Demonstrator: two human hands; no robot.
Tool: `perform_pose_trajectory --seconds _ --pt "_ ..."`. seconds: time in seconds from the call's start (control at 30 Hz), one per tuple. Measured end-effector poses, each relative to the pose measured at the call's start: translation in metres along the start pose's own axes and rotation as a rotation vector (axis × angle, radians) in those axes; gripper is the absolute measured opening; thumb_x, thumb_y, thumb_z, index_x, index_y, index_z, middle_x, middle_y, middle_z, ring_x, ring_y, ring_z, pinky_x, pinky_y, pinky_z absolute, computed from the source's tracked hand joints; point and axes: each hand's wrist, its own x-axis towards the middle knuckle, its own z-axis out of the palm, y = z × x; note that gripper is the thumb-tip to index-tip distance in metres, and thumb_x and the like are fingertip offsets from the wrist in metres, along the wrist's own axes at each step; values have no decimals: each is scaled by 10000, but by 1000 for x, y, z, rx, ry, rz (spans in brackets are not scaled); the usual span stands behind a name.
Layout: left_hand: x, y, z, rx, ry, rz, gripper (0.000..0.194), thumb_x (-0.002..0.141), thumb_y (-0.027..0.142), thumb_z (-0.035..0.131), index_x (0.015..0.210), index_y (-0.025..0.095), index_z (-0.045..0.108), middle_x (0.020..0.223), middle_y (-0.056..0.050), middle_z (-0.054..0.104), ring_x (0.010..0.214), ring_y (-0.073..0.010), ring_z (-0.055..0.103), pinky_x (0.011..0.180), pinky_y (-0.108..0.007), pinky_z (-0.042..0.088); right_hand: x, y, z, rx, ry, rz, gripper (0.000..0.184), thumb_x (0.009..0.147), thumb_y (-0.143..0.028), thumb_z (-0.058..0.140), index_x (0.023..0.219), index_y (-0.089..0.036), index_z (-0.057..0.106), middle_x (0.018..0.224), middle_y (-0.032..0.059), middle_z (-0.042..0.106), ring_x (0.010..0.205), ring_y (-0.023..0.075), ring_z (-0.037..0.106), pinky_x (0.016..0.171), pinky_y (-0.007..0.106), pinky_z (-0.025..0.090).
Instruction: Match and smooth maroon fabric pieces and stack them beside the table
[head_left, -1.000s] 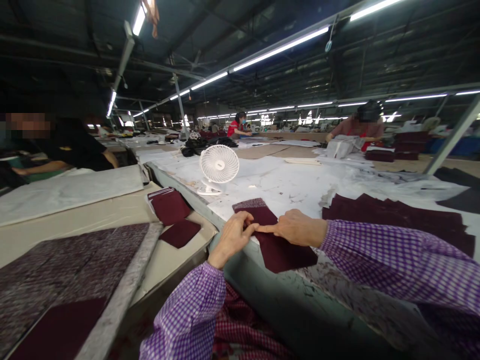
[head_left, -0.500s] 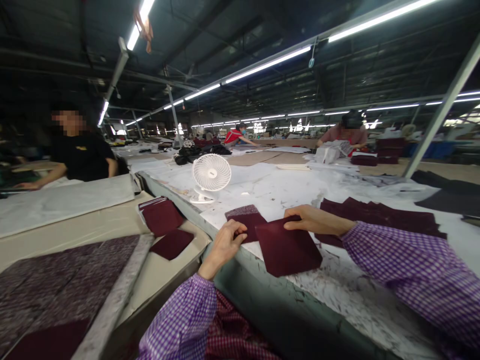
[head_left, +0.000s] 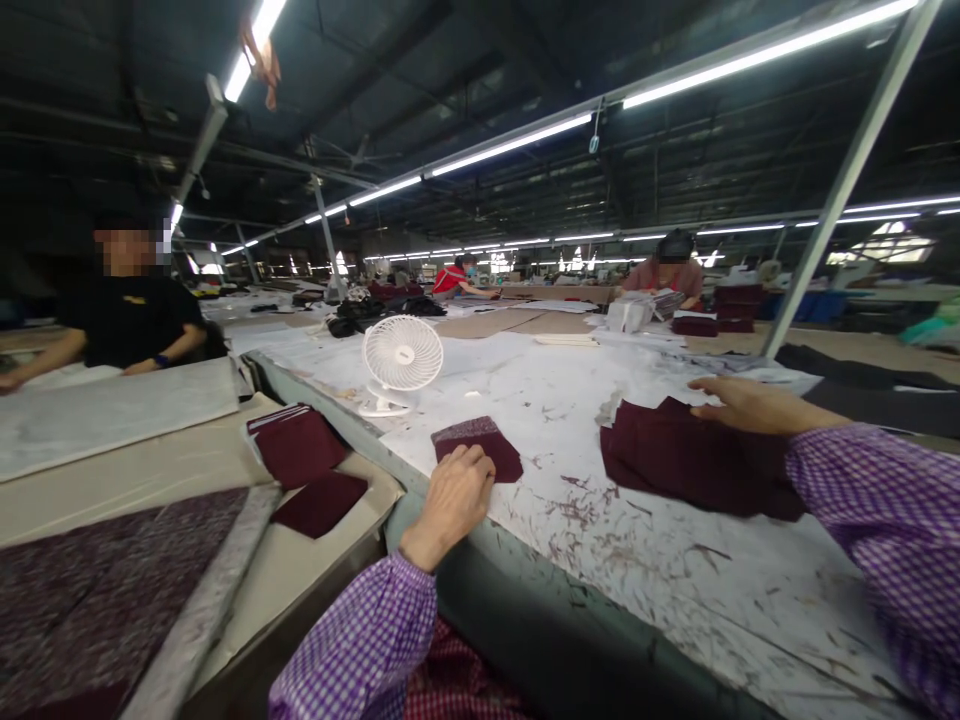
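Note:
My left hand is closed, its fingers curled over the near edge of a small maroon fabric piece. That piece lies on the white-covered table near its edge, with a speckled grey-purple strip along its far side. My right hand reaches over the far side of a loose pile of maroon fabric pieces on the right. Its thumb and forefinger are apart, with nothing visible between them; the other fingers are partly hidden.
A white clip fan stands beyond my left hand. On the beige surface at left lie a maroon fabric stack, a single maroon piece and a speckled fabric sheet. A co-worker in black is at far left; others work farther back.
My right hand has moved right to the pile, and the maroon piece it held in front of me is out of its fingers. My left hand has curled over the small piece. The view has turned right.

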Motion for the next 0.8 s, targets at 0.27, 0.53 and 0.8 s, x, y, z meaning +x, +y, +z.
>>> perform_pose_trajectory --seconds 0.27,0.53,0.8 --pt "5 -21 5 -427 48 -336 137 792 202 503 796 176 637 750 -7 664 676 -146 588 636 -251 429 11 -158 26 184 -120 -453 341 869 -327 470 1135 -196 638 1013 65 689 909 211 624 803 322 449" --pt "5 -13 -2 -344 29 -227 191 800 333 567 918 186 602 827 -27 661 718 -171 594 624 -264 420 31 -248 63 43 -124 -638 225 867 -234 469 910 -218 690 925 32 684 839 189 612 702 272 403" --pt "19 -18 12 -283 138 -414 186 837 227 500 677 178 581 665 -54 627 717 -210 604 674 -303 403 37 -235 91 230 26 -454 237 897 -275 445 900 -159 652 763 40 685 719 163 612 681 264 421"
